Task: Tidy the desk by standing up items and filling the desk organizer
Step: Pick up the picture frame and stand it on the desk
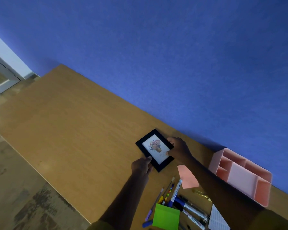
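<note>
A black picture frame (154, 151) with a flower print sits between both hands near the far edge of the wooden surface (73, 130), close to the blue wall (173, 55); it seems to lie flat or barely raised, though the angle makes this hard to judge. The left hand (142, 165) pinches the frame's near corner, thumb on top; the right hand (178, 149) grips the opposite side, its fingers (170, 140) curled over the edge and thumb resting on the glass. To the right, against the wall, stands a pink organizer (243, 175) with several compartments; a pink note (187, 176) lies between it and the frame. Nearer the person, pens and markers (176, 190) lie scattered flat; a green pad (166, 216) rests partly over them; a white notepad (217, 219) lies just beside.
</note>
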The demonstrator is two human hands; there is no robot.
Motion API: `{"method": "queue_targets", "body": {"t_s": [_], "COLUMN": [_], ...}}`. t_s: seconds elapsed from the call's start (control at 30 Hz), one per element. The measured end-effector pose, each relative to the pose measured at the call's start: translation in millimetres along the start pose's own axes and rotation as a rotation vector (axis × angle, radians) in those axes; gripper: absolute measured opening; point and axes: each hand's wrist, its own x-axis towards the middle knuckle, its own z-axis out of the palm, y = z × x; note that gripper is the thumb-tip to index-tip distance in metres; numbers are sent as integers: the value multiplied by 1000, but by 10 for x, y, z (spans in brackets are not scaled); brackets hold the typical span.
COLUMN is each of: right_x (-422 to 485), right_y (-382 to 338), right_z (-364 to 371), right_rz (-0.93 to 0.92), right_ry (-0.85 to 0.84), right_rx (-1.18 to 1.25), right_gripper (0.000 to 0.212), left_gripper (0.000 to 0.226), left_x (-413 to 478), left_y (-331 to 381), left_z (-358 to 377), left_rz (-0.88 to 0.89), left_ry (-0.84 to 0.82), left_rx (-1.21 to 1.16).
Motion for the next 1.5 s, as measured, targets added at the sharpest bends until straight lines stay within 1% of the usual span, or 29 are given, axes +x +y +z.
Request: {"method": "queue_targets", "body": {"t_s": [0.07, 0.1, 0.23, 0.3, 0.43, 0.57, 0.63, 0.7, 0.73, 0.97, 1.13, 1.33, 1.5], "right_x": [-20, -26, -26, -33, -42, -53, -70, -70, -67, -44, -57, -19, 35], "right_y": [-23, -22, -9, -19, -47, -93, -139, -169, -190, -290, -376, -455, -481], "right_z": [-26, -35, -66, -95, -156, -183, -199, -194, -194, -249, -337, -396, -392], "right_rz": [7, 8, 42, 51, 42, 1, -3, -6, -5, -22, -43, -69, -64], "right_ry": [4, 9, 2, -5, -19, -88, -112, -118, -118, -150, -140, -153, -138], "right_rx": [44, 71, 231, 306, 453, 532, 578, 625, 652, 801, 831, 830, 829], "right_gripper": [68, 66, 71, 68, 56, 41, 36, 35, 34, 38, 35, 30, 31], "left_gripper": [10, 11, 14, 17, 24, 31, 28, 18, 18, 26, 28, 40, 37], "left_x": [-16, -14, -43, -46, -54, -58, -64, -107, -122, -79, -42, -91, -112], "left_y": [15, 17, 38, 72, 170, 244, 265, 289, 299, 304, 360, 465, 582], "left_z": [-27, -48, -129, -158, -204, -234, -234, -225, -222, -229, -229, -190, -176], "left_rz": [19, 28, 80, 107, 165, 221, 260, 296, 318, 474, 531, 598, 686], "left_ry": [-15, -19, -54, -62, -64, -65, -80, -94, -102, -116, -119, -156, -207], "left_rx": [-9, -18, -56, -74, -45, -5, 16, 29, 39, 140, 160, 221, 247]}}
